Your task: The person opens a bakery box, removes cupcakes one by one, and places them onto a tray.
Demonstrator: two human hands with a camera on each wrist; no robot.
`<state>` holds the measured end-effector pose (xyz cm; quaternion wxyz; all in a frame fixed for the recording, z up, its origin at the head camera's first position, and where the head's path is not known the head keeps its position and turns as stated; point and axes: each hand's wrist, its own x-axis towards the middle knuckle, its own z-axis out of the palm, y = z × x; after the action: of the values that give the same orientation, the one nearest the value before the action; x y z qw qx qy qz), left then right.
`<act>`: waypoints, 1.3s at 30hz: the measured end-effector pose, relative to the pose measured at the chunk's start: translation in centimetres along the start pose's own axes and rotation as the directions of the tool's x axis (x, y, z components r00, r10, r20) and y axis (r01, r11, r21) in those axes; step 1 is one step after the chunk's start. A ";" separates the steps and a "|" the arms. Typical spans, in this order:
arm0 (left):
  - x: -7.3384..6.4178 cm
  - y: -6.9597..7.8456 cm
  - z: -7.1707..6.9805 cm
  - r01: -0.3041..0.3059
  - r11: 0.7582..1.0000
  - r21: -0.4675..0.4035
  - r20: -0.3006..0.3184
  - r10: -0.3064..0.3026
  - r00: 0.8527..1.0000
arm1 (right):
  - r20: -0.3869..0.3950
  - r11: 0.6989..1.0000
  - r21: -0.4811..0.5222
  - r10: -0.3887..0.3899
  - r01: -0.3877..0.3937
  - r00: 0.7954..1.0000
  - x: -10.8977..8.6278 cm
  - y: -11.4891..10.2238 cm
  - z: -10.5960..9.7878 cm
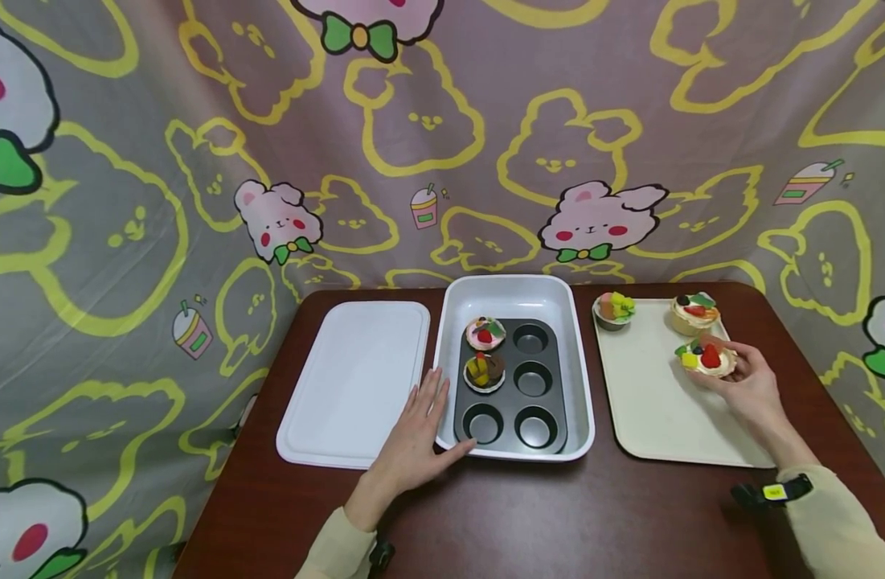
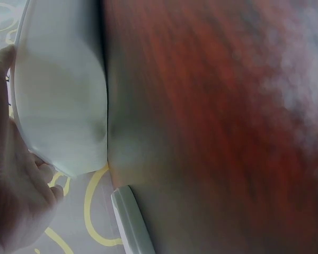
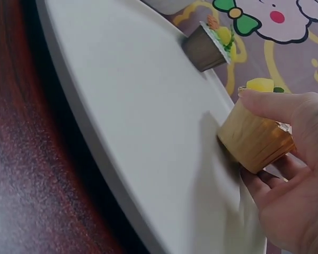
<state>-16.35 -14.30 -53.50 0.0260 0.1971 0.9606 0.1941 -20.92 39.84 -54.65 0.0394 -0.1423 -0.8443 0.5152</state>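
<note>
My right hand (image 1: pixel 755 392) grips a fruit-topped cupcake (image 1: pixel 708 360) by its sides, over the right part of the cream tray (image 1: pixel 673 426). In the right wrist view the cupcake (image 3: pixel 249 135) is tilted, its golden cup between thumb and fingers; whether its base touches the tray I cannot tell. My left hand (image 1: pixel 411 442), fingers extended, rests against the left rim of the white basin (image 1: pixel 585 402). In that basin lies a dark muffin tin (image 1: pixel 510 402). Its left column holds a pink-topped cupcake (image 1: pixel 485 334) at the back and a yellow-and-brown one (image 1: pixel 484 372) in the middle.
At the cream tray's back stand a yellow-and-green-topped cupcake (image 1: pixel 613 310) on the left and a strawberry-topped one (image 1: pixel 694 312) on the right. A flat white board (image 1: pixel 355 378) lies left of the basin. A patterned curtain (image 1: pixel 442 145) hangs behind the brown table (image 1: pixel 529 515).
</note>
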 end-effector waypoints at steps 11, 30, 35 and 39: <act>0.0 0.0 0.0 -0.001 1.000 -0.008 -0.004 0.001 1.000 | -0.009 0.996 -0.077 -0.039 0.038 0.999 0.0 0.0 0.1; 0.0 0.0 0.0 0.002 1.000 -0.012 0.002 -0.002 1.000 | 0.088 0.882 -0.409 -0.217 0.234 0.972 -0.1 1.0 -0.3; 0.0 0.1 0.0 0.003 1.000 -0.011 0.004 -0.003 1.000 | 0.125 0.816 -0.485 -0.291 0.315 0.948 -0.1 1.8 -0.3; 0.0 0.0 0.0 0.002 1.000 -0.006 0.006 -0.002 1.000 | 0.136 0.756 -0.555 -0.329 0.347 0.934 -0.2 2.4 -0.3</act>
<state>-16.37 -14.27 -53.44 0.0297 0.1966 0.9602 0.1962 -20.22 41.08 -56.62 0.0744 0.0150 -0.9713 0.2253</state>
